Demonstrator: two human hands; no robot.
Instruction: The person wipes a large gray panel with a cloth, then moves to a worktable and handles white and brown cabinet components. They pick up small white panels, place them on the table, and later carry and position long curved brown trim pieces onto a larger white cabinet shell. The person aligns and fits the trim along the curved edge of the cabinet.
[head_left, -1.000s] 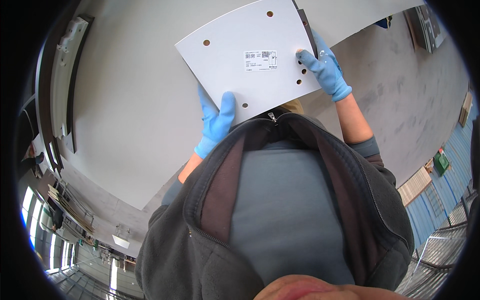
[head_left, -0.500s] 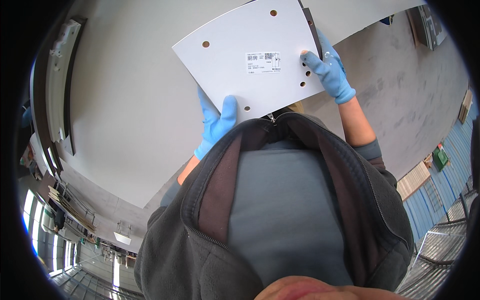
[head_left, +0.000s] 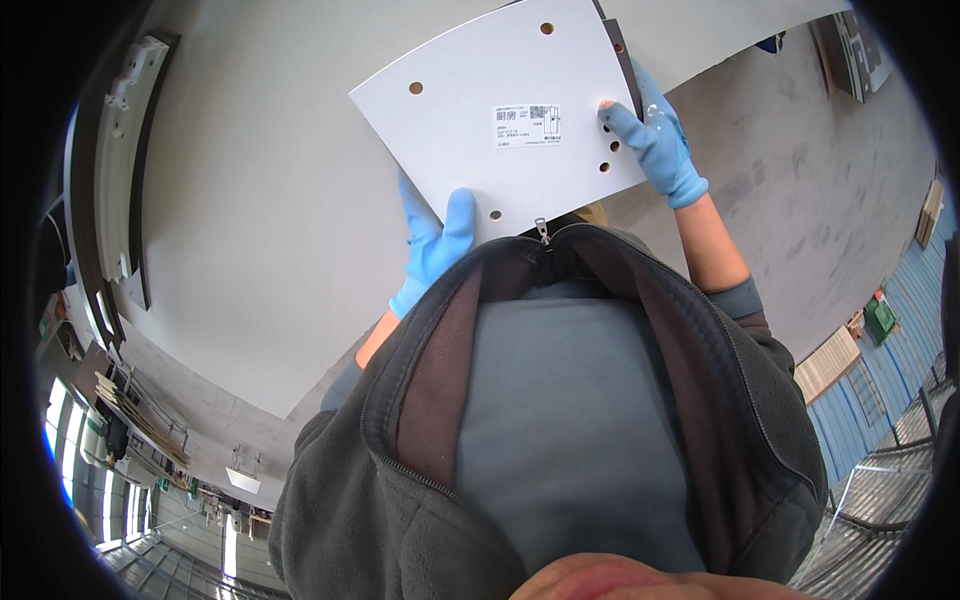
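Panel: one white panel (head_left: 500, 120) was held over the big white table (head_left: 250, 220).
Holes: seven showed.
Label: one sticker (head_left: 527, 126).
Left hand (head_left: 435, 245): grip clasped the panel's near edge.
Right hand (head_left: 655, 145): grip clasped its right edge.

There is one view only, from a wide fisheye camera on the person's head, aimed steeply down along their own chest. It sits very close to the grey jacket (head_left: 560, 420), which fills the lower half. Beyond it lie a white worktop (head_left: 250, 230) and concrete floor (head_left: 820, 190), edges bending toward the rim.
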